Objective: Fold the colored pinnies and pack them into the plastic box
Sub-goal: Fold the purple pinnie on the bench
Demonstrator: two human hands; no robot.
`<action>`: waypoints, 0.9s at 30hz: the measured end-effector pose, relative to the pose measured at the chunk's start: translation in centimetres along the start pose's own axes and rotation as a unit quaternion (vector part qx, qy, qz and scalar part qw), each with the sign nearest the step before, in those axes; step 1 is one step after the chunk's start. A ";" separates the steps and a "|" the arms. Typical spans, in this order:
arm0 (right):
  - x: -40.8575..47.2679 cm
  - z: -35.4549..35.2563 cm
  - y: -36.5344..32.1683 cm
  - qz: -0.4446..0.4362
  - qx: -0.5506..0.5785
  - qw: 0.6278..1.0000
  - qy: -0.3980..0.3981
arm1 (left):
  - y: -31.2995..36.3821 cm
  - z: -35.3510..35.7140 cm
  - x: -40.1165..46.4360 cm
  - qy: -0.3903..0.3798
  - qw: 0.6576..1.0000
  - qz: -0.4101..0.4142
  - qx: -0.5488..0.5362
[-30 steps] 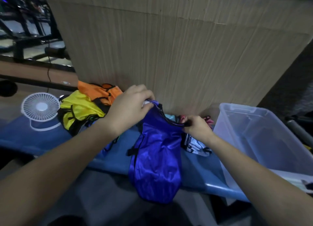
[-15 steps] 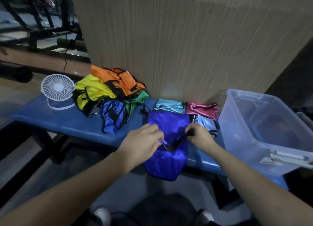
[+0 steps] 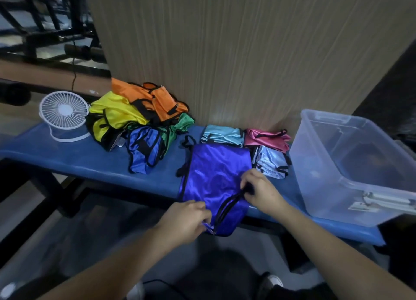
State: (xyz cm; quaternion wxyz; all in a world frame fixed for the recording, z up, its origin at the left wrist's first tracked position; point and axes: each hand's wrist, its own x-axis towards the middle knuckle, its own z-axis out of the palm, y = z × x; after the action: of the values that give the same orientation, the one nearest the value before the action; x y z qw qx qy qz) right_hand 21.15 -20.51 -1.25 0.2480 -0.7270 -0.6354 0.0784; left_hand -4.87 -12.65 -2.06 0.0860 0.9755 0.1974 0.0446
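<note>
A shiny purple-blue pinny with black trim lies spread on the blue bench, its near end hanging over the front edge. My left hand pinches that near end at its lower corner. My right hand pinches the black strap on its right side. Behind it lie three folded pinnies: a teal one, a pink one and a light blue one. A loose heap at the left holds an orange pinny, a yellow pinny, a green pinny and a blue pinny. The clear plastic box stands at the right.
A small white desk fan stands at the bench's left end. A wood-grain panel rises right behind the bench. Dark gym equipment frames fill the far left. My shoes and dark floor show below the bench edge.
The purple-blue pinny has come down from hanging upright and now lies flat on the bench. Both hands moved toward me and down to its near end, still gripping it.
</note>
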 end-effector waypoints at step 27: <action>10.5 -0.8 2.3 0.088 -0.166 0.982 0.028 | -12.5 -3.8 16.1 0.055 0.981 -0.150 -0.106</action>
State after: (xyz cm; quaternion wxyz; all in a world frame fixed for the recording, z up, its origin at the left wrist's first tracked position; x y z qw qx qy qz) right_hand 25.40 -10.72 0.50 0.1337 -0.8131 -0.5659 -0.0264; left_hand 4.77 5.59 0.26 0.1833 0.9163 0.3400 0.1055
